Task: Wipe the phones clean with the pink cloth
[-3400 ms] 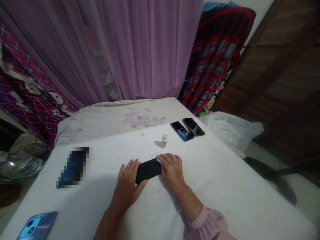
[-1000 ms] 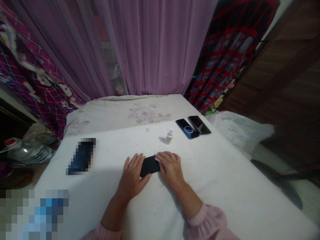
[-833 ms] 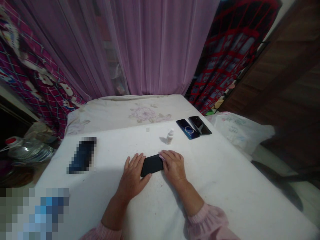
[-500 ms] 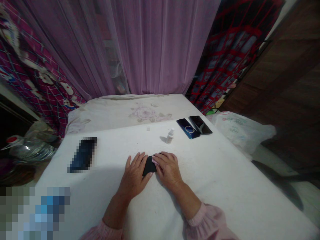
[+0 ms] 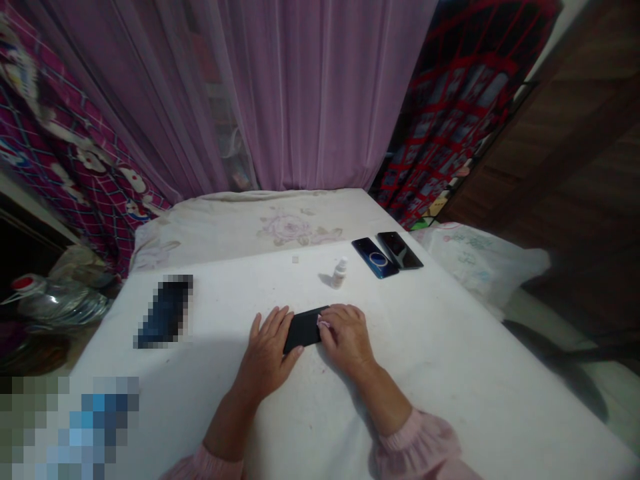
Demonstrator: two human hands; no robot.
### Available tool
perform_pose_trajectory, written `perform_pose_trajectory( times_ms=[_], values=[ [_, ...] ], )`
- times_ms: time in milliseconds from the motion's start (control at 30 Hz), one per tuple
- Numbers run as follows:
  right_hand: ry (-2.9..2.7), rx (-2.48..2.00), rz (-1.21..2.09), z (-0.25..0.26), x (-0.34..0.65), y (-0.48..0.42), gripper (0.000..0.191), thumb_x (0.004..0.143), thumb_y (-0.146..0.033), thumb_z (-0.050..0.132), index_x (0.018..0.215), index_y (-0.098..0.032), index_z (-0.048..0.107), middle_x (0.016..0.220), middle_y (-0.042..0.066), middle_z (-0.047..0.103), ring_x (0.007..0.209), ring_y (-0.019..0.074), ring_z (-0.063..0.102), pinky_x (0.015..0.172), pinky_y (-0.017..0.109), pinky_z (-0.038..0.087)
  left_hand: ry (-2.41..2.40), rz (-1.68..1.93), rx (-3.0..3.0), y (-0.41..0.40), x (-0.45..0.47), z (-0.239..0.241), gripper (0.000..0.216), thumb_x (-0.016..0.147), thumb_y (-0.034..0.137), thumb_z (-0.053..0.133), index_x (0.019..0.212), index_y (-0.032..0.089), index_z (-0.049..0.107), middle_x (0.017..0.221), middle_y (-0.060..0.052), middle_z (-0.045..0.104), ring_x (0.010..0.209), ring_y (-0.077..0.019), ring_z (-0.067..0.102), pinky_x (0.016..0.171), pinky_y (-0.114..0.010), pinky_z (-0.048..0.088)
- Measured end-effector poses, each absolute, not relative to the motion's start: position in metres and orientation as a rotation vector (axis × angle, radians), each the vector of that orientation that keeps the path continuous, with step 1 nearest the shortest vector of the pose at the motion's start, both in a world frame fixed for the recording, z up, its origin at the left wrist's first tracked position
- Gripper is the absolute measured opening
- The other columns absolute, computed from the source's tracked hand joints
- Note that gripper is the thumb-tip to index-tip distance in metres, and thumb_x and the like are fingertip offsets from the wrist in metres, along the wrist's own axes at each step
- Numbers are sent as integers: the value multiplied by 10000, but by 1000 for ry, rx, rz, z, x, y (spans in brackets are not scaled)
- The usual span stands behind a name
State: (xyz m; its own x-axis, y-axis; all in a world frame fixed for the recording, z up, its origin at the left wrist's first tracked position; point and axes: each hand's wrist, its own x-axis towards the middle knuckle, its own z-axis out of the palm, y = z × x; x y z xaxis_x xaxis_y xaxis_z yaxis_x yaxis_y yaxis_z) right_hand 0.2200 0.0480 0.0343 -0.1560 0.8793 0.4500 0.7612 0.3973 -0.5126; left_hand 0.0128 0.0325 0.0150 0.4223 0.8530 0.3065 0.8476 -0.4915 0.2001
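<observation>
A black phone [image 5: 304,329] lies on the white-covered table, its screen dark. My left hand [image 5: 267,350] grips its left end, thumb along the near edge and fingers at the far edge. On the phone's right part rests my right hand [image 5: 347,337], its fingers closed on a small pink cloth [image 5: 323,321]. That hand hides the phone's right end. Just beyond stands a small white spray bottle [image 5: 339,273], upright and touched by neither hand.
Two more phones, one blue [image 5: 375,258] and one black [image 5: 400,251], lie at the back right. A pixelated dark object [image 5: 165,312] is on the left. Beside the table are a plastic bag [image 5: 480,263] and a large water bottle [image 5: 60,300]. Purple curtains [image 5: 320,93] hang behind.
My right hand has slid to the right across the phone with the cloth, uncovering more of the dark surface. My left hand has stayed on the left end.
</observation>
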Motion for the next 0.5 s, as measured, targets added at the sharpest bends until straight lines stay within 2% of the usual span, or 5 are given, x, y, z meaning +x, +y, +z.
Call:
perform_pose_trajectory(
  times_ms=[300, 500],
  values=[
    [-1961, -1417, 208, 22, 218, 62, 192, 938, -196, 511, 999, -229, 690, 1088, 55, 727, 1040, 206, 619, 925, 378, 364, 1559, 614, 2643, 34, 11, 13, 570, 952, 433, 432, 1429, 120, 410, 1444, -192, 502, 1365, -331, 430, 1134, -566, 259],
    [-1932, -1408, 244, 21, 217, 68, 172, 920, -200, 525, 992, -233, 678, 1031, 59, 736, 1006, 225, 641, 924, 398, 405, 1564, 617, 2659, 33, 12, 13, 571, 948, 429, 437, 1435, 132, 408, 1439, -182, 511, 1359, -329, 438, 1130, -566, 272]
  ],
)
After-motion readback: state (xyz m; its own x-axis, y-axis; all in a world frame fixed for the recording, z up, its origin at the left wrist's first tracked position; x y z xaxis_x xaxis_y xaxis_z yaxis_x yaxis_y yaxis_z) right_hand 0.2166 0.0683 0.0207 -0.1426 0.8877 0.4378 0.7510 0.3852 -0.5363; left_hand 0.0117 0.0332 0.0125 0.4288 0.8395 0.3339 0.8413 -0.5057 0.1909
